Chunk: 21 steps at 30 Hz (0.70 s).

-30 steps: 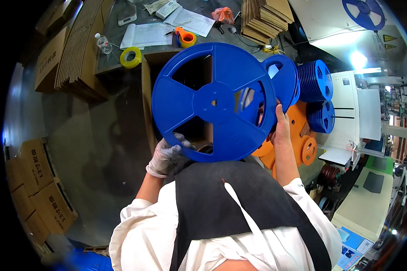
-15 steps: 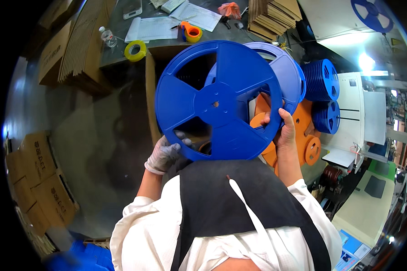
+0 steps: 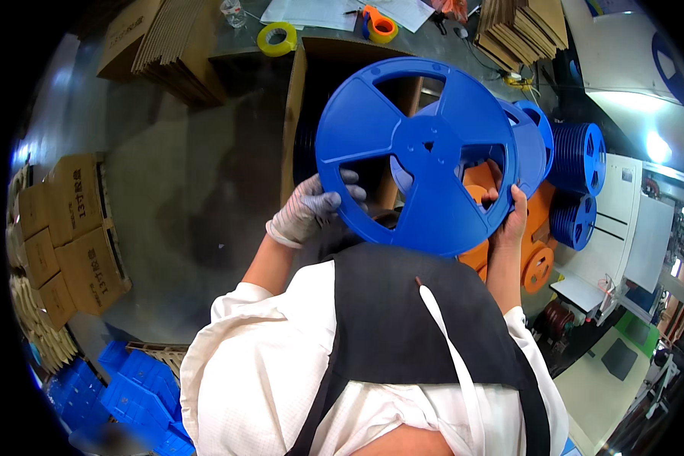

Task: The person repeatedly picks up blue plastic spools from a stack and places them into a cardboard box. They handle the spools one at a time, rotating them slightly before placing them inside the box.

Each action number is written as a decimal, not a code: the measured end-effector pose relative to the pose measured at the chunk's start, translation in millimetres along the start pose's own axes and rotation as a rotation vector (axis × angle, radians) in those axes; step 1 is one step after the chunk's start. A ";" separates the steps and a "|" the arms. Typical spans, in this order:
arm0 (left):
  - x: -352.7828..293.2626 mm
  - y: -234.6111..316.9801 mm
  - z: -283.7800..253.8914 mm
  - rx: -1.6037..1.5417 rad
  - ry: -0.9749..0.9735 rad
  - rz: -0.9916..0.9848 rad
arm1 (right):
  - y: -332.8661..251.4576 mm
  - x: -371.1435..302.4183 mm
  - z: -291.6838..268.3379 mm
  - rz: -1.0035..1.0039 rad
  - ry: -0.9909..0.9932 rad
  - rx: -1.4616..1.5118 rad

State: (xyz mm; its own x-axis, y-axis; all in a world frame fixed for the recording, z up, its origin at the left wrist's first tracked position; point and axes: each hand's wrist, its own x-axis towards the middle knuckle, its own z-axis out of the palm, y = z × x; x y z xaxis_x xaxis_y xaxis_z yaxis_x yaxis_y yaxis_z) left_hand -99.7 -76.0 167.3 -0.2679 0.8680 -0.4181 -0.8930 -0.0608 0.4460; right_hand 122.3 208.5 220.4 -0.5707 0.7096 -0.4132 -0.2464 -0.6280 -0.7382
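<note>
A large flat blue plastic reel (image 3: 429,186) with wide cut-out windows is held up in front of my chest, between both hands. My left hand (image 3: 309,207), in a pale glove, grips its left rim, with fingers through the lower left window. On the opposite side, my bare right hand (image 3: 511,220) is closed round the right rim, with some fingers behind the reel. A paler blue reel (image 3: 533,144) shows partly behind the held one. Beyond it stands an open cardboard box (image 3: 297,106), mostly covered by the reel; dark round edges show inside.
Stacks of blue reels (image 3: 577,158) and an orange panel with a wheel (image 3: 538,270) are at my right. Yellow tape (image 3: 277,39) and an orange tape dispenser (image 3: 378,26) lie on the far table. Flattened cartons (image 3: 176,57) lean far left; blue crates (image 3: 140,387) sit near left.
The held reel has turned, so its spokes point differently. My left hand now sits higher on its left rim. The whole view has shifted, with surroundings at the right displaced rightward.
</note>
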 end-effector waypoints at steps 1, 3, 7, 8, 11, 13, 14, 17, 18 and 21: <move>1.9 4.0 4.7 -0.007 0.002 0.021 | 0.5 1.4 1.8 0.002 0.003 -0.007; 5.0 5.3 3.2 -0.029 -0.008 0.041 | 1.9 -0.4 5.2 0.016 0.018 -0.060; 10.0 8.9 -6.6 -0.050 0.012 0.089 | 7.9 7.3 0.8 0.014 0.037 -0.116; 10.2 12.6 -8.3 -0.019 0.045 0.103 | 11.2 11.3 0.1 -0.022 0.087 -0.120; 14.7 20.5 -19.3 0.098 0.173 0.162 | 14.3 11.0 -5.0 -0.020 0.175 -0.190; 24.3 19.6 -33.1 0.187 0.275 0.188 | 11.7 9.9 -10.2 0.016 0.207 -0.255; 29.7 18.8 -35.6 0.298 0.346 0.198 | 12.4 10.5 -14.4 0.019 0.219 -0.265; 68.8 5.5 -71.2 0.643 0.558 0.162 | 12.6 10.1 -22.4 0.035 0.255 -0.306; 80.9 0.9 -77.8 0.811 0.648 0.152 | 11.2 10.2 -22.7 0.041 0.274 -0.318; 119.3 -26.5 -153.8 1.445 0.822 0.213 | 10.2 11.5 -31.2 0.071 0.258 -0.291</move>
State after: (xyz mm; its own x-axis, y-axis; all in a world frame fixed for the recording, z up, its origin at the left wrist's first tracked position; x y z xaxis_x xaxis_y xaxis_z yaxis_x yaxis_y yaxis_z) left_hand -163.7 -46.6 -16.1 -0.8546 0.4050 -0.3250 0.1000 0.7424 0.6624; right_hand 137.8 220.2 191.5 -0.3539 0.7479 -0.5616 0.0401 -0.5878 -0.8080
